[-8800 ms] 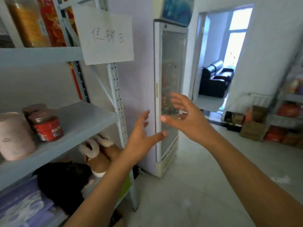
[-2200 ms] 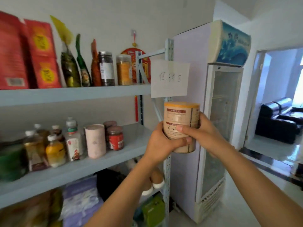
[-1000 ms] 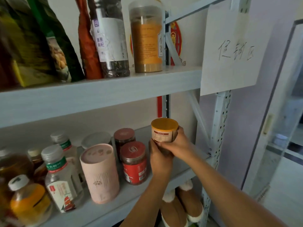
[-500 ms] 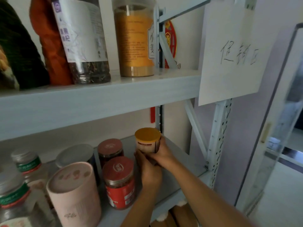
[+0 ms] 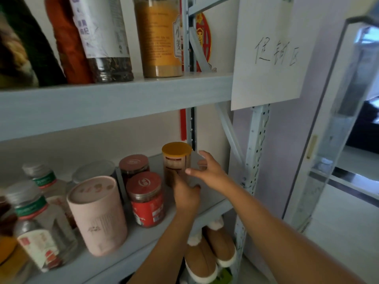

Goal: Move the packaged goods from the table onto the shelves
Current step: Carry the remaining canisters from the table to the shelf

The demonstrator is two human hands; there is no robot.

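The can (image 5: 176, 161), with a yellow lid and a brown-and-cream label, stands upright on the middle shelf (image 5: 213, 203), toward the back right corner, close to the rear upright of the rack. Two red-lidded jars (image 5: 146, 198) stand to its left, one behind the other; the nearer one has a red label.

The right hand (image 5: 207, 171) is beside the can on its right, fingers spread and open, thumb pointing toward the label. A gap shows between palm and can (whether any fingertip touches the far side, I cannot tell). The left hand (image 5: 185, 194) sits low in front of the can, at its base, fingers loosely curled and not wrapped around it; contact at the base is unclear through blur. The two hands are close together but apart, neither clamped on anything.

Further left on the same shelf: a pink cardboard tube (image 5: 98, 215), upright, near the front edge, and several clear bottles (image 5: 39, 228) with green-banded caps.

The upper shelf (image 5: 114, 97) carries a tall jar of yellow-brown powder (image 5: 158, 37), a jar with dark contents and a white label (image 5: 104, 37), and bagged goods at far left.

A white paper sign (image 5: 268, 48) with handwritten characters hangs on the rack's right front post. A glass-door fridge (image 5: 336, 119) stands right of the rack. Fleece-lined slippers (image 5: 211, 251) lie on the level below.
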